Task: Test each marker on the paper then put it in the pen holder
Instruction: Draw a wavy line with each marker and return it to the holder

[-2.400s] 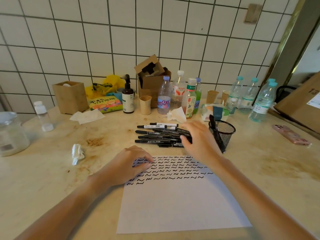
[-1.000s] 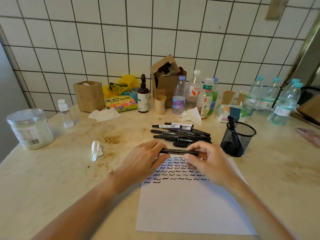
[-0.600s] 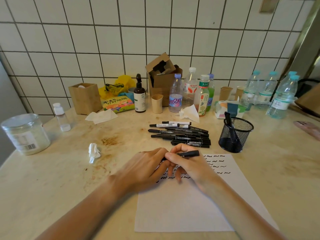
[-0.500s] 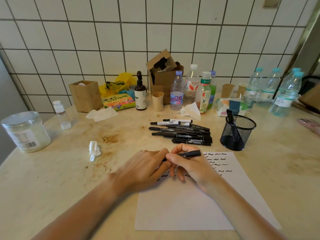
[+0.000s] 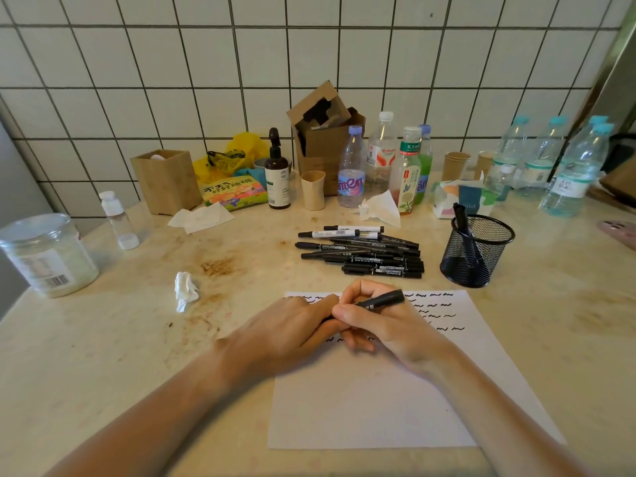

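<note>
Black marker pinched between hands

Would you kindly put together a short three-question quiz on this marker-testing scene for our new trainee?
1. True or false: the mesh pen holder already contains at least one marker.
2. Which hand grips the black marker over the paper: (a) left hand, (b) right hand?
3. Fill in: the pile of markers lies between the paper and the row of ______.

Key
1. True.
2. b; the left hand touches its hidden end.
3. Bottles.
</note>
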